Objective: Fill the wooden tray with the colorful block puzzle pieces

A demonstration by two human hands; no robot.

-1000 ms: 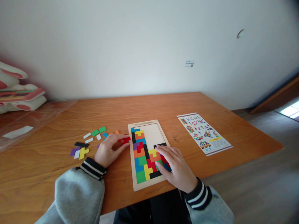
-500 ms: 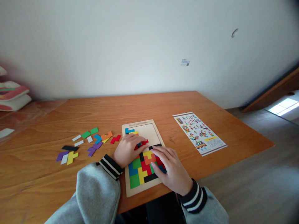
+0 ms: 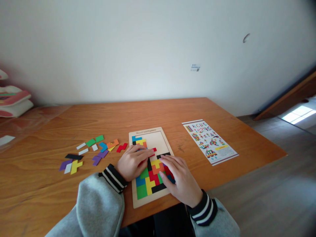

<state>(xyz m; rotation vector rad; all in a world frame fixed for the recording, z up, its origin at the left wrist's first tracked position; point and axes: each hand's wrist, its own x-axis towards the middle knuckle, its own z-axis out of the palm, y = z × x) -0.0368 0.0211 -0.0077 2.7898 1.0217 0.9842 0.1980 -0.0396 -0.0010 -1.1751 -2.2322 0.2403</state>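
Observation:
The wooden puzzle board (image 3: 134, 202) lies on the table in front of me, its lower part filled with colored block pieces and bare wood showing at its upper right. My left hand (image 3: 134, 160) is over the board's left middle, its fingers bent and close together. Their tips are on a red puzzle piece (image 3: 154, 149), which is mostly covered by them. My right hand (image 3: 182, 179) rests on the board's right side with thumb and fingers apart, holding nothing. Near its fingertips are a black piece (image 3: 161, 156) and an orange piece (image 3: 156, 169).
Several loose pieces lie left of the board, among them a red zigzag piece (image 3: 121, 147), a yellow piece (image 3: 76, 167) and a black bar (image 3: 74, 156). A printed pattern sheet (image 3: 209, 141) lies to the right on the wooden table (image 3: 158, 113). A white wall (image 3: 138, 52) rises behind.
My left hand has shifted slightly left and down, and its fingers have come closer together over the red piece. More of the board's upper left shows. My right hand has hardly moved.

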